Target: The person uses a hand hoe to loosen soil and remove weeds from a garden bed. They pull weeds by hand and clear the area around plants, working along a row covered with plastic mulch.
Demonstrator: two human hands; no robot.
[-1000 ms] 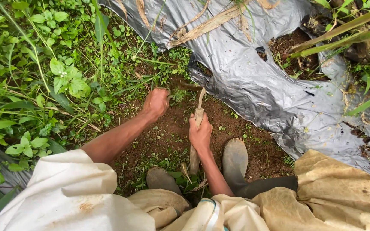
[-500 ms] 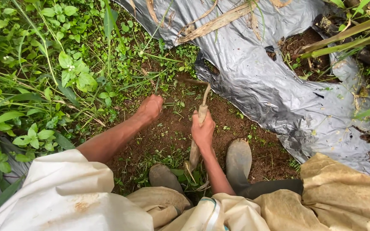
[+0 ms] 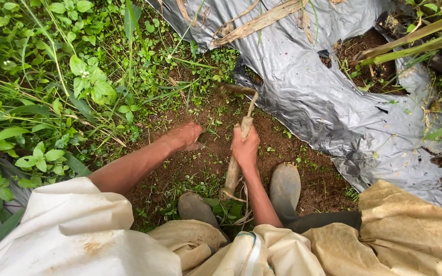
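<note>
Here, at centre frame:
Right hand (image 3: 245, 147): clamped round the wooden handle (image 3: 233, 171) of a small hoe, knuckles up, just above a muddy boot (image 3: 283, 187).
Hoe blade (image 3: 235, 89): dark, blurred, raised over the soil at the edge of the plastic sheet; joined to the handle by a thin bent neck.
Left hand (image 3: 186, 135): low on the bare soil (image 3: 208, 153) left of the handle, fingers curled together; blurred, so cannot tell whether anything is gripped.
Plastic sheet (image 3: 303, 97): grey, crumpled, across the upper right, with dry leaf strips on it and a hole showing earth.
Weeds (image 3: 72, 82): dense green growth filling the upper left, reaching the soil patch.
Second boot (image 3: 195, 207): lower centre, beside the handle's end.
Clothing (image 3: 78, 235): pale, mud-stained, along the bottom edge.
</note>
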